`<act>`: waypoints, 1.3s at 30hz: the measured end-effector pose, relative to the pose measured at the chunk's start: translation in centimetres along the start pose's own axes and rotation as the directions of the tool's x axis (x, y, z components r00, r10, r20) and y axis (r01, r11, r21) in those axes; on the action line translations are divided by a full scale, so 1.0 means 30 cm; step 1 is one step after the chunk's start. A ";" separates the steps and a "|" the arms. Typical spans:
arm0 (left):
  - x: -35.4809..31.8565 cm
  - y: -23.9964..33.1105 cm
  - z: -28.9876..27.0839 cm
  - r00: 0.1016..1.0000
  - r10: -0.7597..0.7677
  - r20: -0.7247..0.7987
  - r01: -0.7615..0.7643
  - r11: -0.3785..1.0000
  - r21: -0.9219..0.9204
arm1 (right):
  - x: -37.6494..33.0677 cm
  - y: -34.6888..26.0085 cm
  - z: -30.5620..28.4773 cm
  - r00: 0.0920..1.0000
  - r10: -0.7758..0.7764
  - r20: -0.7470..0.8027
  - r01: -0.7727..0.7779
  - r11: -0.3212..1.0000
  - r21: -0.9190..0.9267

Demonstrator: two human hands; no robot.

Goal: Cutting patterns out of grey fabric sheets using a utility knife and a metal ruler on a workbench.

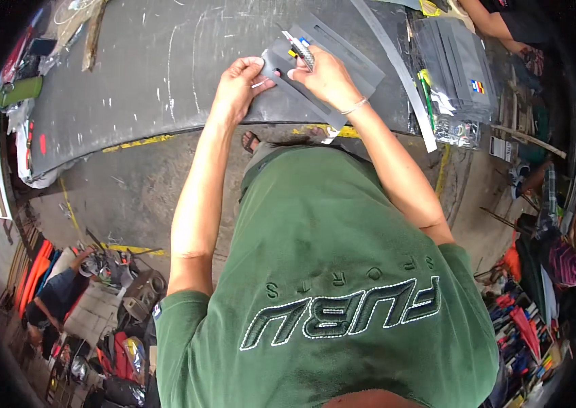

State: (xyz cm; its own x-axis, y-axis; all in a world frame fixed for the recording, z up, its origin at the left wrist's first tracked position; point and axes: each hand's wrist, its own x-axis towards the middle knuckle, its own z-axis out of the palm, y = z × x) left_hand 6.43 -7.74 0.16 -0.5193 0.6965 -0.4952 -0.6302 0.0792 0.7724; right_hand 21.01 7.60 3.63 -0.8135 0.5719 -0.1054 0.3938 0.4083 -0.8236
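Observation:
My left hand (239,87) pinches the left edge of a thin grey plastic piece (307,102) between thumb and fingers. Closed around a slim utility knife (301,54) is my right hand (329,80), just to the right of it. The knife has a silver, patterned handle, and its narrow tip points up and to the left, away from me. Small yellow, blue and red marks show beside the knife. Partly under my right hand, a larger grey slotted sheet (352,56) lies slanted on the dark worktable (145,75).
A long pale strip (403,71) curves over the table to the right. Beyond it sits a stack of grey slotted pieces (448,64) with clear plastic. Another person's arm (488,20) reaches in at the far right. A stick (94,34) and a green pouch (19,92) lie left.

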 end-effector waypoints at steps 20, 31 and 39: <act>-0.058 -0.009 -0.100 0.993 0.111 -0.036 -0.082 0.885 0.458 | -0.208 -0.026 0.051 0.901 0.433 0.019 -0.383 0.774 0.504; -0.121 0.095 -0.136 0.892 0.412 0.186 -0.217 0.029 0.976 | -0.770 0.163 -0.207 0.951 0.308 -0.002 -0.237 0.727 -0.645; -0.133 0.072 -0.146 0.889 0.422 0.178 -0.228 0.070 0.971 | -0.862 0.283 -0.240 0.825 0.560 -0.070 -0.565 0.817 -0.117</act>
State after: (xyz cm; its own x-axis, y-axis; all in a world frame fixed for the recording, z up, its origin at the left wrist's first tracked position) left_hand 4.62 -13.48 2.05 -0.6250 0.7794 -0.0433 0.6346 0.5396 0.5532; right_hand 48.48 1.40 3.39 -0.4210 0.7503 -0.5097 0.8309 0.0936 -0.5485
